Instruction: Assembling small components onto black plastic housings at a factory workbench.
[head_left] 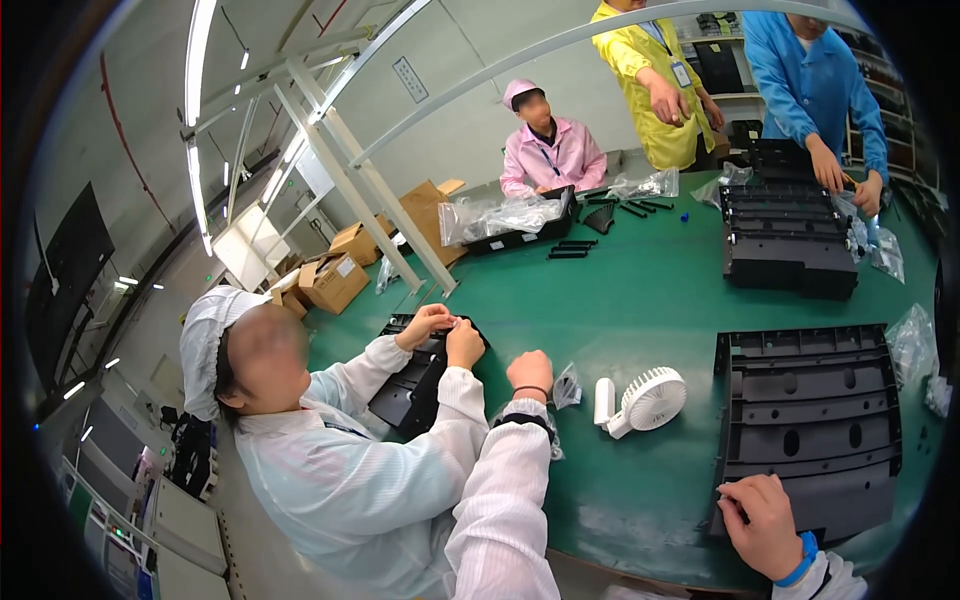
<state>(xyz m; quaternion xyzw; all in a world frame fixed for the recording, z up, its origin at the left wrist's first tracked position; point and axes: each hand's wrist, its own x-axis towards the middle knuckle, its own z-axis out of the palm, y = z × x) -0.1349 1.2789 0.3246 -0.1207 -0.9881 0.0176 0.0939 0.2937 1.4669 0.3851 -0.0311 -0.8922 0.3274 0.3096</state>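
Two bare hands reach over one green table (pixel 620 500), hours being read from the middle of the view. The left hand (pixel 530 375), one dark band at its wrist, is at 5 o'clock with fingers curled in; whether they close on anything, I cannot tell. One small clear bag (pixel 567 387) lies just beside it, at its 3 o'clock.

The right hand (pixel 765 525), with one blue wristband (pixel 798 560), is at 4 o'clock, its thumb and forefinger tips close together by the left edge of one black panel (pixel 815 412); I cannot tell whether they pinch something small. That panel lies flat on the table, between 3 and 4 o'clock. One white fan (pixel 655 400) lies between the two hands.

Four other people are around: one in white (pixel 350 480) at 8 o'clock, both hands at a second panel (pixel 405 390); one in pink (pixel 575 150) and one in yellow (pixel 640 60) at 1 o'clock; one in blue (pixel 780 70) at 2 o'clock. Just short of 3 o'clock is a pile of black panels (pixel 780 225), number unclear. One black tray (pixel 510 238) of clear bags sits at 1 o'clock. At least two cardboard boxes (pixel 335 283) stand toward 10 o'clock.
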